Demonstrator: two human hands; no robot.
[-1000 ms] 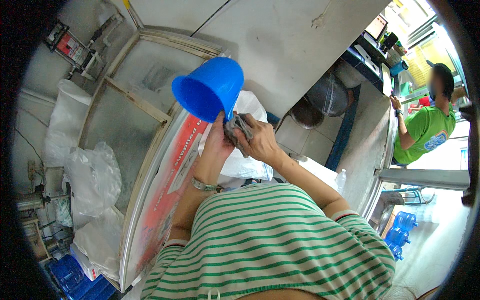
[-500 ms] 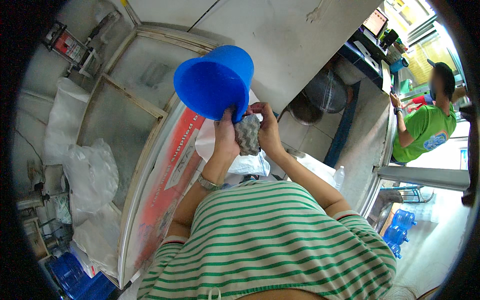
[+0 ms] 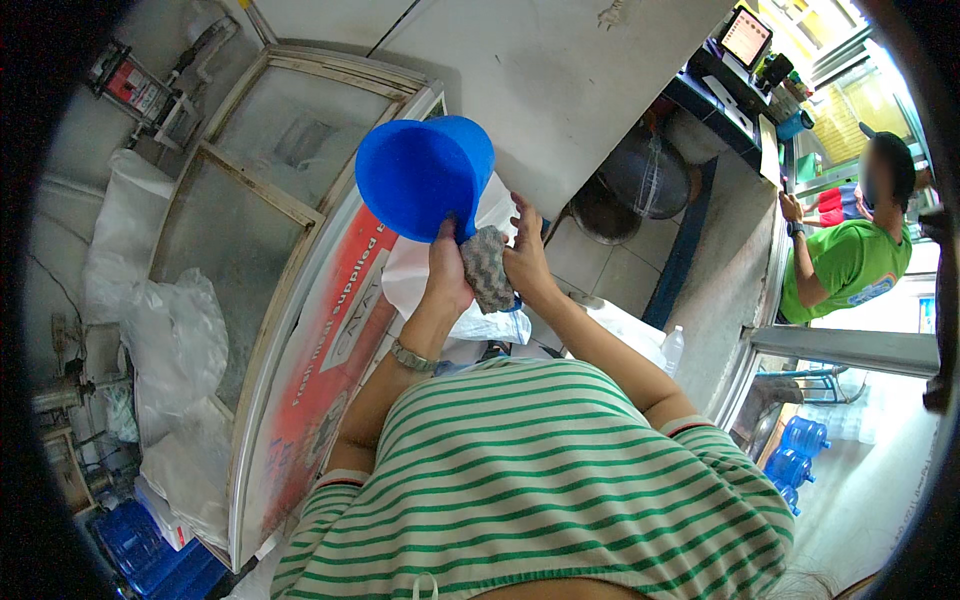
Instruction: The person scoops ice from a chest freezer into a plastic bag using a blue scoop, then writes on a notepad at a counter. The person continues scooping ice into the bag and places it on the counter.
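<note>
A blue plastic dipper [image 3: 425, 175] is tilted so that its round mouth faces left and toward me. My left hand [image 3: 449, 268] grips it with the thumb up against the rim and the other fingers hidden behind. A grey patterned cloth [image 3: 487, 270] hangs over what looks like the handle; a bit of blue shows by its lower right edge. My right hand [image 3: 527, 255] is beside the cloth, its thumb side touching it and its fingers stretched apart.
A glass-topped chest freezer [image 3: 250, 200] with a red panel stands at left, plastic sheets [image 3: 180, 330] by it. Dark pans [image 3: 648, 180] sit under a counter. A person in a green shirt [image 3: 850, 265] stands at right. Blue water jugs [image 3: 795, 455] lie lower right.
My right hand's fingers have come off the cloth's top and spread out. The dipper has turned slightly and shifted a little down; the cloth has slid slightly left.
</note>
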